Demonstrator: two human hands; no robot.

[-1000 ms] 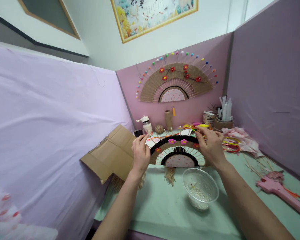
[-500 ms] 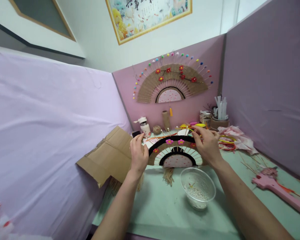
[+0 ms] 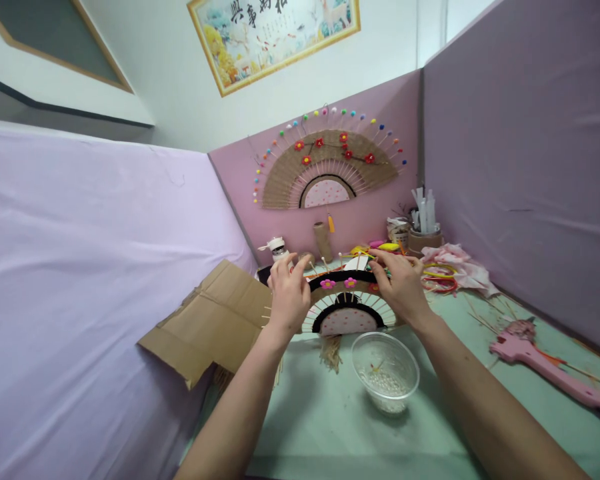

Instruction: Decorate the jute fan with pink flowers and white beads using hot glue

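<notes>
A half-round decorative fan [image 3: 330, 293] stands tilted at the middle of the table, with black trim, pink and red flowers and a dotted centre. White-tipped sticks rise from its upper edge, and a pale tassel [image 3: 331, 353] lies below it. At the fan's left side, my left hand [image 3: 289, 293] is closed around the edge, hiding that end. My right hand [image 3: 400, 283] has its thumb and fingers pinched at the upper right edge; its exact contact is partly hidden. Just in front of the fan is a clear plastic bowl [image 3: 386, 373] holding small white beads.
Folded cardboard [image 3: 210, 320] lies left of the fan. A pink glue gun [image 3: 545, 367] and thin sticks lie at right. Behind stand a white-capped bottle [image 3: 276, 248], a brown tube [image 3: 323, 241] and a pot of glue sticks [image 3: 424, 227]. A larger fan [image 3: 330, 160] hangs on the partition.
The view has shifted, so most things appear further left. My left hand has moved inward and up along the fan's left edge, covering more of it. My right hand stays at the upper right edge.
</notes>
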